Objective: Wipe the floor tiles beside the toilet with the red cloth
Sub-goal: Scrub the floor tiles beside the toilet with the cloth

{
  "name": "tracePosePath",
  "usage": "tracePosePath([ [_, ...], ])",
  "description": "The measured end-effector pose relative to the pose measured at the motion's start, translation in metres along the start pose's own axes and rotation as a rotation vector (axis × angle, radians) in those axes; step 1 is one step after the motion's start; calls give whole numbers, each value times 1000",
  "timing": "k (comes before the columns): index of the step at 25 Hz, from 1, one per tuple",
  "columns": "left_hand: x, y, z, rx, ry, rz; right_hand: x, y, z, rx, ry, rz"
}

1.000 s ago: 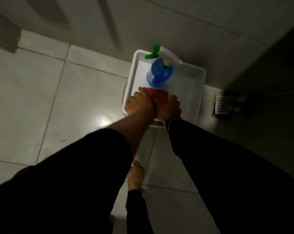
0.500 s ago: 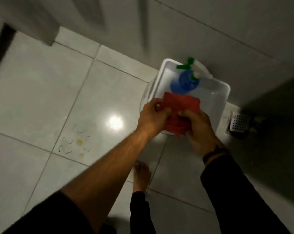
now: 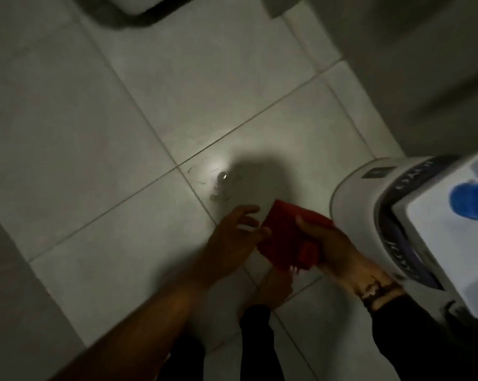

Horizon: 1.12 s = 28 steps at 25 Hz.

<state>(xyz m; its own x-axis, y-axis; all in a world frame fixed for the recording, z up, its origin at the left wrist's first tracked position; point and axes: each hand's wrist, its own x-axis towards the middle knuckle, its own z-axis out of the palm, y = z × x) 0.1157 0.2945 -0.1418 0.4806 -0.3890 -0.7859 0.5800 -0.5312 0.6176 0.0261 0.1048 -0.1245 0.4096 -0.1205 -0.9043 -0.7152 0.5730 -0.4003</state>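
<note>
The red cloth (image 3: 286, 237) hangs folded above the pale floor tiles (image 3: 210, 86), low in the middle of the head view. My right hand (image 3: 334, 243) is shut on its right side, thumb on top. My left hand (image 3: 233, 232) is at the cloth's left edge with fingers spread; its thumb just touches the corner. A patch of small spots and hairs (image 3: 218, 185) lies on the tiles just beyond my left hand, under a light glare. A white rounded fixture edge (image 3: 138, 4), perhaps the toilet's base, shows at the top.
A white tray (image 3: 435, 243) with a blue spray bottle (image 3: 471, 200) in it rests on a round white container (image 3: 353, 188) at the right. My bare foot (image 3: 273, 290) stands below the cloth. Grey wall runs along the right and lower left.
The cloth was lifted out of the tray with both hands and carried left of it. The view swung left, so the tray now sits at the right edge. My left hand has loosened.
</note>
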Motion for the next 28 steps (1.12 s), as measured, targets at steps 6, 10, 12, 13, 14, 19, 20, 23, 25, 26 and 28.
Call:
tracePosePath([
  [6,102,-169,-137,652,569,-45,189,0,105,-629,156,-439],
  [10,185,-228,-177,867,726,99,305,15,155,-1203,311,-826],
  [12,217,-254,-184,932,765,152,342,47,168,-1593,257,-872],
  [13,228,-270,-185,967,789,179,355,60,168,-1703,250,-887],
  [14,235,-286,-185,995,828,210,367,69,167,-1761,263,-921],
  [19,251,-304,-187,1018,940,325,401,88,208,-1798,283,-1212],
  [20,250,-301,-187,1003,934,317,393,110,207,-1831,212,-1233],
  [23,247,-301,-187,1003,902,298,340,170,139,-2012,72,-1079],
  [25,247,-304,-187,1024,910,294,347,141,118,-1892,207,-1023],
  [26,249,-305,-188,1030,916,296,365,117,130,-1785,348,-1014],
  [28,252,-306,-188,1029,909,305,395,99,181,-1672,462,-1117],
])
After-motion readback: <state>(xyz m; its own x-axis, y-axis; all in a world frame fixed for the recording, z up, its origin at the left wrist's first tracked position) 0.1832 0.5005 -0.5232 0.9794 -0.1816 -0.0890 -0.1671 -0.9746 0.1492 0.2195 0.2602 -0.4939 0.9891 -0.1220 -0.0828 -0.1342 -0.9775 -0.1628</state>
